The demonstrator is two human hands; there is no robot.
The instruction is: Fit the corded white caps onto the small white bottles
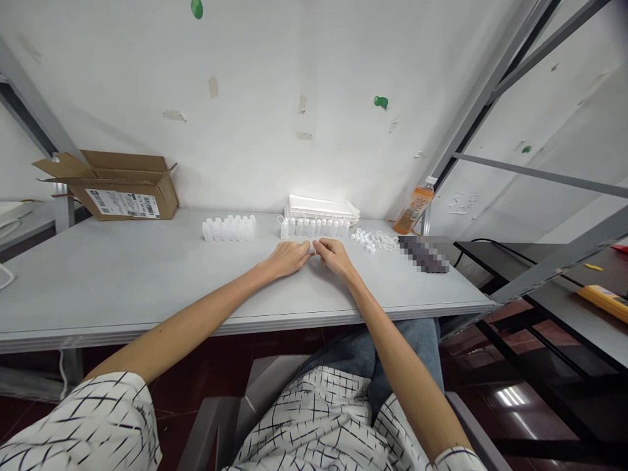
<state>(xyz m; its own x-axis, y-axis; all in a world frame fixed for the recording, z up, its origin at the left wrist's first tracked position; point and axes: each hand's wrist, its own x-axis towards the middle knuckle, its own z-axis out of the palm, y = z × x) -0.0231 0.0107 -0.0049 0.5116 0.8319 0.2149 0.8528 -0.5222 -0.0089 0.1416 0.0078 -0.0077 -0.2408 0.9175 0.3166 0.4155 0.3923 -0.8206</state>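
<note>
The work appears part-way through. At the middle of the worktop [161,275], toward the far side, a row of bottles [314,227] stands upright and appears finished, although the tops are too small to verify. To the left, a cluster of blanks [229,229] stands in close ranks and appears untreated. To the right, loose parts [375,240], small white pieces and rings, lie in a pile; these appear unused.

The left hand [288,258] and the right hand [336,256] meet just on the near side of the row. The grip of each is closed, fingertips drawn in on one small white piece [311,248] between them. The fingers cover most of it; its exact form cannot be told.

Count: piece, one; bottles in the row, about ten; blanks, more than ten, with the rear ranks partly hidden; loose parts, too many and too small to count; white tray [321,206] behind the row, apparently one; carton [127,186] at far left, one; drink [415,206] at far right, one.
</note>
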